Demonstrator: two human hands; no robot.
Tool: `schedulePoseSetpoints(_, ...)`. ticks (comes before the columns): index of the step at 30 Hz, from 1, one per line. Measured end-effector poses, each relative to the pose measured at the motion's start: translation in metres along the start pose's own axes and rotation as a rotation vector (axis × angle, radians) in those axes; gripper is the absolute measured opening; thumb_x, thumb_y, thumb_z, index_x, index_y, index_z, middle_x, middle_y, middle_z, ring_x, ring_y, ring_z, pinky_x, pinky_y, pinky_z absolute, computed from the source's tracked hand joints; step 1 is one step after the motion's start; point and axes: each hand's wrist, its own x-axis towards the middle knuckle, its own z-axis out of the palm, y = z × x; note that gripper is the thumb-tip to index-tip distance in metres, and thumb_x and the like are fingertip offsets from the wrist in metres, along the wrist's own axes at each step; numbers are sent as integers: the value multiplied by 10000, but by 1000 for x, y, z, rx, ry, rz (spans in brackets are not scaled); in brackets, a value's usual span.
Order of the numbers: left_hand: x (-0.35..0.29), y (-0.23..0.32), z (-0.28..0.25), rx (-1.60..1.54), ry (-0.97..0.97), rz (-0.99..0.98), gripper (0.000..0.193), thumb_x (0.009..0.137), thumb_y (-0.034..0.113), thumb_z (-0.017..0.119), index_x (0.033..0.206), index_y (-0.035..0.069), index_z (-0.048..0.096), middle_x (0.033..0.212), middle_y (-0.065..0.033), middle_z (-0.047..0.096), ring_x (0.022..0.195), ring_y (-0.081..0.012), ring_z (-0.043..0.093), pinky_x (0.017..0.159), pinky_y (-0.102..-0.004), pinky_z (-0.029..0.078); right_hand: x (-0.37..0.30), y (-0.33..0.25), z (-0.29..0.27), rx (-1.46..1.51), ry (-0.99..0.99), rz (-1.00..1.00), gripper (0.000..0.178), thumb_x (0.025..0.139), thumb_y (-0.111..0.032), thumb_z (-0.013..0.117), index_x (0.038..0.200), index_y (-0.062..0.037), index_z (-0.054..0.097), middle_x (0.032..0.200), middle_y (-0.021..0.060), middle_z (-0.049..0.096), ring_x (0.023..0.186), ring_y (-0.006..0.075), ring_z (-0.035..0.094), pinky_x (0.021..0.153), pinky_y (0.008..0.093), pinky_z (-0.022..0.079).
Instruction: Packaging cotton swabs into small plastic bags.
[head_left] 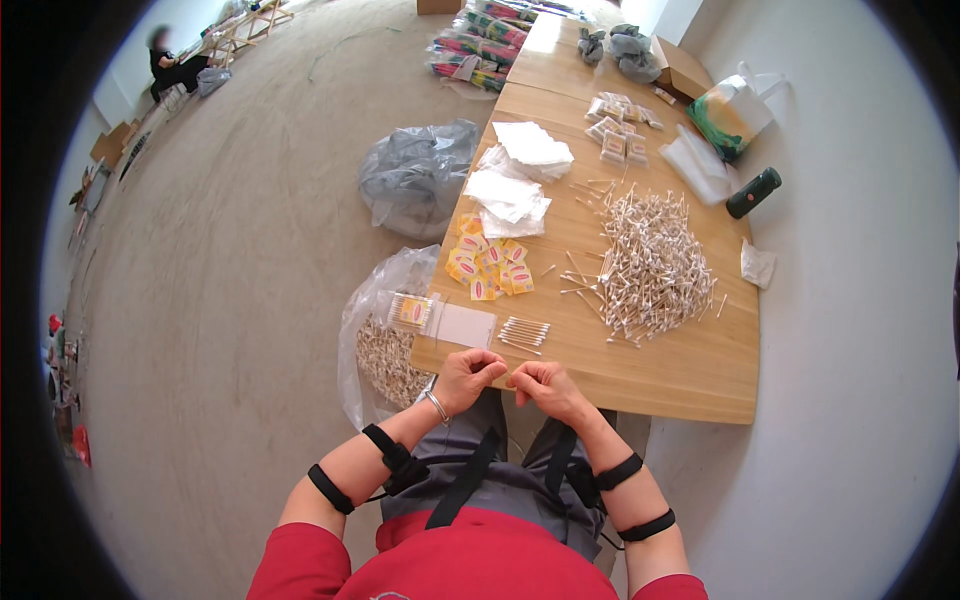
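Observation:
At the near edge of the wooden table (pixel 590 376), my left hand (pixel 470 380) and my right hand (pixel 550 388) are side by side, fingers pinched. What lies between their fingertips, if anything, is too small to make out. Just beyond them is a short row of cotton swabs (pixel 525 332). A flat whitish packet (pixel 466 326) lies left of the row. Beside that, at the table's left edge, a clear pack of swabs (pixel 410 311) shows a yellow card inside. Loose yellow and white cards (pixel 488 266) are scattered farther off. A large heap of cotton swabs (pixel 655 265) covers the right side.
White plastic sleeves (pixel 510 195) are stacked beyond the cards, with filled packs (pixel 620 128) farther right. A dark bottle (pixel 753 193) lies near the wall. Left of the table stand an open bag of swabs (pixel 388 365) and a grey bag (pixel 420 175). A person (pixel 175 65) sits far off.

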Motion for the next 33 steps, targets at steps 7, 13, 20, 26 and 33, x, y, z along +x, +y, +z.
schedulePoseSetpoints(7, 0, -7, 0, -55, 56, -48, 114, 867, 124, 661, 898, 14, 661, 762, 31, 616, 663, -34, 516, 586, -186, 436, 0, 14, 1, -10, 29, -2, 164, 912, -156, 556, 851, -10, 599, 685, 29, 626, 650, 80, 588, 578, 234, 452)
schedulePoseSetpoints(13, 4, -14, -1, 9, 29, -40, 109, 859, 118, 669, 887, 12, 666, 748, 28, 614, 658, -35, 517, 588, -190, 438, 9, 25, -3, 28, -10, -7, 146, 878, -155, 597, 843, -14, 611, 697, 50, 647, 651, 123, 611, 603, 264, 483)
schedulePoseSetpoints(20, 13, -26, -8, 233, 164, -85, 175, 802, 120, 725, 897, 23, 615, 734, 7, 606, 645, -61, 537, 599, -217, 465, 22, 28, 0, -907, 488, -392, 127, 761, -178, 701, 826, -73, 673, 780, 77, 593, 787, 251, 571, 726, 347, 476)
schedulePoseSetpoints(26, 15, -7, -2, 634, 169, 97, 260, 757, 84, 701, 943, 33, 527, 812, -102, 589, 735, -229, 607, 673, -327, 502, 36, 32, -4, -931, 599, -355, 107, 735, -184, 705, 784, -99, 662, 853, 62, 570, 872, 253, 541, 770, 366, 462)
schedulePoseSetpoints(33, 30, -15, 6, 774, 163, 171, 361, 704, 64, 724, 994, 45, 511, 840, -110, 546, 780, -277, 554, 728, -347, 476, 47, 34, -12, -1135, 530, -356, 92, 760, -172, 660, 789, -89, 635, 841, 68, 567, 873, 252, 541, 779, 355, 463)
